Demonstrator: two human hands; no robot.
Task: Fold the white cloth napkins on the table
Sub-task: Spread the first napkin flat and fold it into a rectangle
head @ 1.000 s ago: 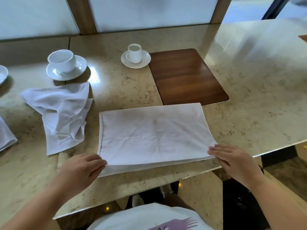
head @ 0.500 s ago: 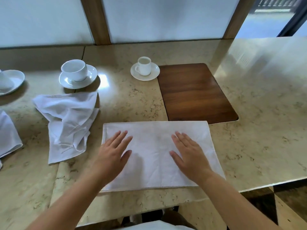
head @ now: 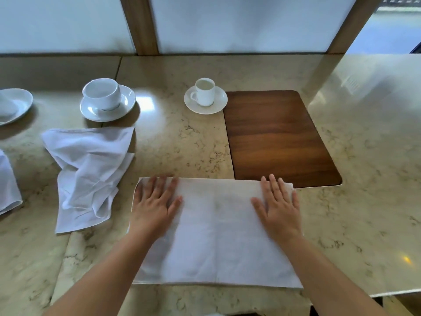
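A white napkin (head: 216, 236), folded into a flat rectangle, lies on the marble table in front of me. My left hand (head: 155, 201) rests palm down on its far left corner, fingers spread. My right hand (head: 279, 204) lies flat the same way on its far right corner. Neither hand grips the cloth. A crumpled white napkin (head: 88, 172) lies to the left, apart from the folded one. Part of another white napkin (head: 8, 185) shows at the left edge of the view.
A dark wooden inlay (head: 278, 137) sits just beyond the folded napkin's right corner. A small cup on a saucer (head: 205, 94) stands behind it, a wider cup and saucer (head: 106, 101) further left, a plate (head: 13, 106) at far left. The table's near edge (head: 398, 291) is close on the right.
A second ago both hands held the napkin's near corners. They came up onto the cloth and slid apart over it, from the middle to the far corners.
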